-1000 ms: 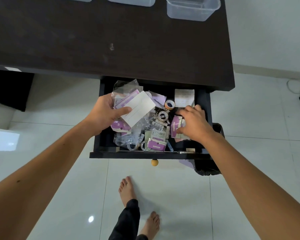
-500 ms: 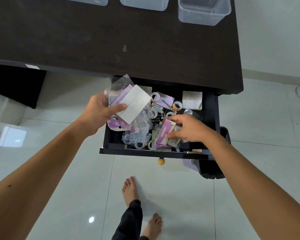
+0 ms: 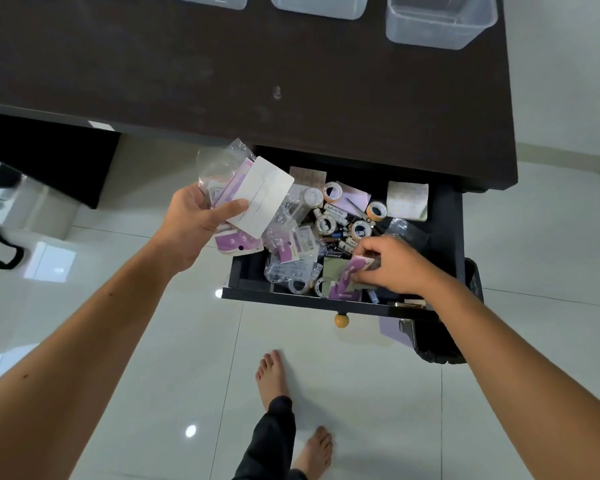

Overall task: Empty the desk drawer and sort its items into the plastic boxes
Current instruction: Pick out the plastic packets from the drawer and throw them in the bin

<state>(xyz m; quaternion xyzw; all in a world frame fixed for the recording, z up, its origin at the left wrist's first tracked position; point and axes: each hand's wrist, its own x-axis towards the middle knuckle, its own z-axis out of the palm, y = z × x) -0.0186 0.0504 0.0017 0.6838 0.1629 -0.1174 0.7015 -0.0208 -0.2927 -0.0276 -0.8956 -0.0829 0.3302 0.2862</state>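
The open dark drawer (image 3: 444, 237) hangs under the desk edge, full of tape rolls (image 3: 360, 230), batteries, plastic packets and purple cards. My left hand (image 3: 194, 223) grips a stack of clear packets with a white card (image 3: 262, 199) on top, held over the drawer's left end. My right hand (image 3: 395, 265) is inside the drawer near its front and pinches a purple-and-beige card packet (image 3: 347, 277). Clear plastic boxes (image 3: 437, 22) stand in a row at the desk's far edge.
The dark desk top (image 3: 257, 71) spans the upper frame. A black bin (image 3: 440, 341) stands on the white tiled floor below the drawer's right end. A round wooden knob (image 3: 341, 320) sticks out of the drawer front. My bare feet stand beneath.
My right hand moved from the drawer's back right toward the front and took hold of a purple card packet. My left hand kept its stack and shifted slightly left.
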